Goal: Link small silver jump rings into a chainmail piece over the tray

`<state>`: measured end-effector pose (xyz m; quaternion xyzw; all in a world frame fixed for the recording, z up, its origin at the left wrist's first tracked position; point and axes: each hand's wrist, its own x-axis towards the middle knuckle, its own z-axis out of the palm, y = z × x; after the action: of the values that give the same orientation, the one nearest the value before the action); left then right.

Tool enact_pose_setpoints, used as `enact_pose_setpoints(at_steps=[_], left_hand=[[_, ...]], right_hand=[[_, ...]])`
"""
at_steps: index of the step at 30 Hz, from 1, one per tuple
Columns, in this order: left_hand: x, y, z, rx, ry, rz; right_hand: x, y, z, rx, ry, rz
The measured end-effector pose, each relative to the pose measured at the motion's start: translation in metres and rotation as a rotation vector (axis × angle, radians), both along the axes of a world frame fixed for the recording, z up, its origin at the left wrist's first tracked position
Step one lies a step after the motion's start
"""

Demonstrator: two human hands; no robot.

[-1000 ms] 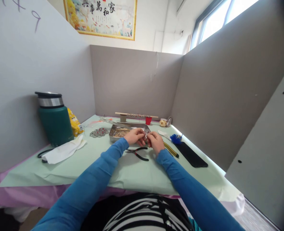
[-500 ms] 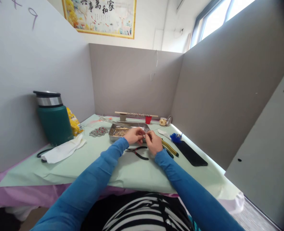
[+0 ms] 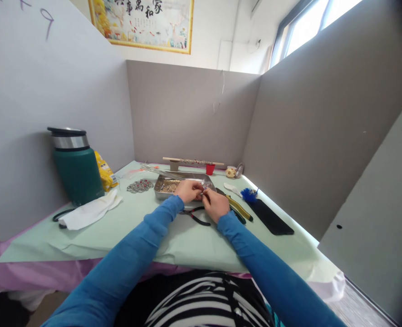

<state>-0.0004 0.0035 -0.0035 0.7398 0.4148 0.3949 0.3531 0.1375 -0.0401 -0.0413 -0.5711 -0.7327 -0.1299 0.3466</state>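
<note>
Pinching away at close quarters, we have our left hand (image 3: 189, 190) and right hand (image 3: 217, 205) nearly together, fingertips closed on a tiny shiny piece (image 3: 203, 192) between them, right at the near side of the metal tray (image 3: 159, 195). Fingers hide most of it, so its exact form we can't tell. Fine fingertip handling looks to be the step in hand, and we'd judge the next move calls for a steady left pinch while the right works the piece. Just below our hands lie black-handled pliers (image 3: 199, 220), partly covered; to their right, yellow-handled pliers (image 3: 243, 212), then a blue tassel (image 3: 249, 195) and a flat black object (image 3: 272, 220).

And the surface! A pale green sheet covers our desk (image 3: 99, 243). Left of our hands sits a jewelled silver pile (image 3: 140, 185); farther left, a white cloth (image 3: 90, 212) in front of a green flask (image 3: 76, 177). Beyond our hands, a wooden stick (image 3: 218, 164) spans above a red cup (image 3: 210, 170). Grey partitions (image 3: 194, 109) box us in, with a gold-framed picture (image 3: 146, 29) high ahead and a bright window (image 3: 305, 34) up to the right.
</note>
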Motion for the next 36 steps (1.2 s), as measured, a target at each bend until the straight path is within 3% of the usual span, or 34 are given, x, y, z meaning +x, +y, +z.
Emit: enact_pose_setpoints(at_steps=[4,8,10,14,22,29,32,36], left_hand=[[-0.003,0.004,0.002,-0.027,-0.097,0.039],[-0.005,0.004,0.005,-0.094,-0.22,0.029],[-0.006,0.003,0.008,-0.115,-0.262,0.029],[-0.009,0.005,0.01,-0.141,-0.356,0.113],[-0.021,0.018,0.013,0.015,-0.504,0.323],[-0.016,0.009,0.015,0.058,-0.425,0.281],[-0.016,0.006,0.017,0.027,-0.47,0.266],[-0.018,0.004,0.02,-0.074,-0.583,0.209]], right_hand=[[0.0,0.0,0.002,-0.08,-0.019,-0.025],[0.003,-0.001,0.004,-0.151,-0.049,0.162],[0.007,-0.001,0.005,-0.167,-0.096,0.186],[0.016,-0.002,0.007,-0.205,-0.234,0.125],[0.021,-0.004,0.013,-0.191,-0.41,0.037],[0.006,0.003,0.006,-0.269,-0.454,-0.017],[0.003,-0.002,0.006,-0.179,-0.352,0.057],[0.002,-0.012,0.009,-0.123,-0.343,0.286]])
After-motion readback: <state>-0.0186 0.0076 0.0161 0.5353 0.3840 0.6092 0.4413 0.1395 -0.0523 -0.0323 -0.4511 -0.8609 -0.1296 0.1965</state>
